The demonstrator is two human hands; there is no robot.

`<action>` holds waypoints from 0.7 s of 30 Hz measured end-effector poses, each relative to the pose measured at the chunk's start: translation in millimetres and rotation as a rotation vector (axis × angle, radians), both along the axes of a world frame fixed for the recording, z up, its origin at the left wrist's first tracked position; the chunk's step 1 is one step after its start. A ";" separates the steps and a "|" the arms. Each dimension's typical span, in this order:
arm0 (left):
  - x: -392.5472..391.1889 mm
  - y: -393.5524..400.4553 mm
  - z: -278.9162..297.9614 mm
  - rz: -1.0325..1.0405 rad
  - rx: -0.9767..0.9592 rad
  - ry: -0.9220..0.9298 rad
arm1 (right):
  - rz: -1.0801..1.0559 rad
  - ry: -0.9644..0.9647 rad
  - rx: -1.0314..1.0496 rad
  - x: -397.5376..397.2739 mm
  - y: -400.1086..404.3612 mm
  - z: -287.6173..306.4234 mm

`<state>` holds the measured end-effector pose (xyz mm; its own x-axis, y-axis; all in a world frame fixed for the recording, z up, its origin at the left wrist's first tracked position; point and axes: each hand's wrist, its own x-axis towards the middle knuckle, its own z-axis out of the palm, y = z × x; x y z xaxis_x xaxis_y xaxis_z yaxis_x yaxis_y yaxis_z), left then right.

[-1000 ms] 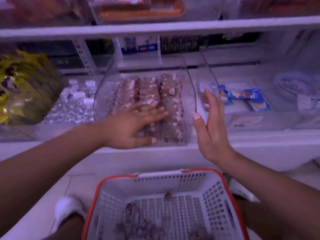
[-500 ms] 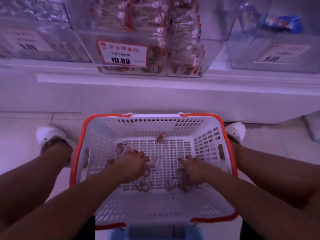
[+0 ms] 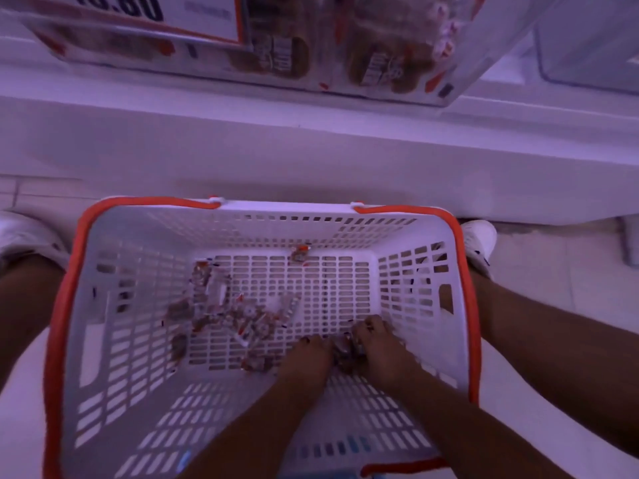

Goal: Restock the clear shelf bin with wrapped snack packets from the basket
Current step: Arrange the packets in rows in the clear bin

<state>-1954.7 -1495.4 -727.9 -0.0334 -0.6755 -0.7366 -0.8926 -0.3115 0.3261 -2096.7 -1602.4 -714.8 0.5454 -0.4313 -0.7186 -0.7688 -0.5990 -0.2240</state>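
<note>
A white slotted basket (image 3: 138, 305) with an orange rim stands on the floor below me. Several clear-wrapped brown snack packets (image 3: 242, 319) lie scattered on its bottom, one lone packet (image 3: 299, 253) near the far wall. My left hand (image 3: 307, 357) and my right hand (image 3: 383, 350) are low in the basket's near right part, pressed together around a small bunch of packets (image 3: 345, 350). The clear shelf bin (image 3: 460, 63), holding the same packets behind a price label (image 3: 193, 15), sits on the shelf above.
A white shelf ledge (image 3: 311, 143) runs across above the basket. Another clear bin (image 3: 587, 46) stands at the top right. My white shoes (image 3: 479, 243) flank the basket on the tiled floor, with my knees on either side.
Both hands left the shelf bin and dropped into the basket. They have since slid together toward its right side and closed around a bunch of packets. The view has tilted further down.
</note>
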 end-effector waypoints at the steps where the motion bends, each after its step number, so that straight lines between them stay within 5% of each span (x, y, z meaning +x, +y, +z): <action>1: 0.6 -2.1 -3.1 0.024 0.011 -0.003 | -0.011 0.012 -0.018 0.3 2.3 0.0; 5: 17.6 -4.1 -12.0 0.148 -0.063 0.039 | -0.022 0.149 -0.092 5.1 12.9 -3.4; 11: 32.3 -1.3 -15.5 0.724 -0.151 0.377 | -0.055 0.106 -0.054 10.5 13.5 -3.8; 16: 26.2 0.0 -5.5 0.429 -0.128 0.382 | -0.110 0.010 0.022 16.9 13.0 -0.4; 21: 37.3 13.3 -11.1 0.208 -0.103 0.247 | 0.217 0.109 -0.135 22.0 13.2 4.5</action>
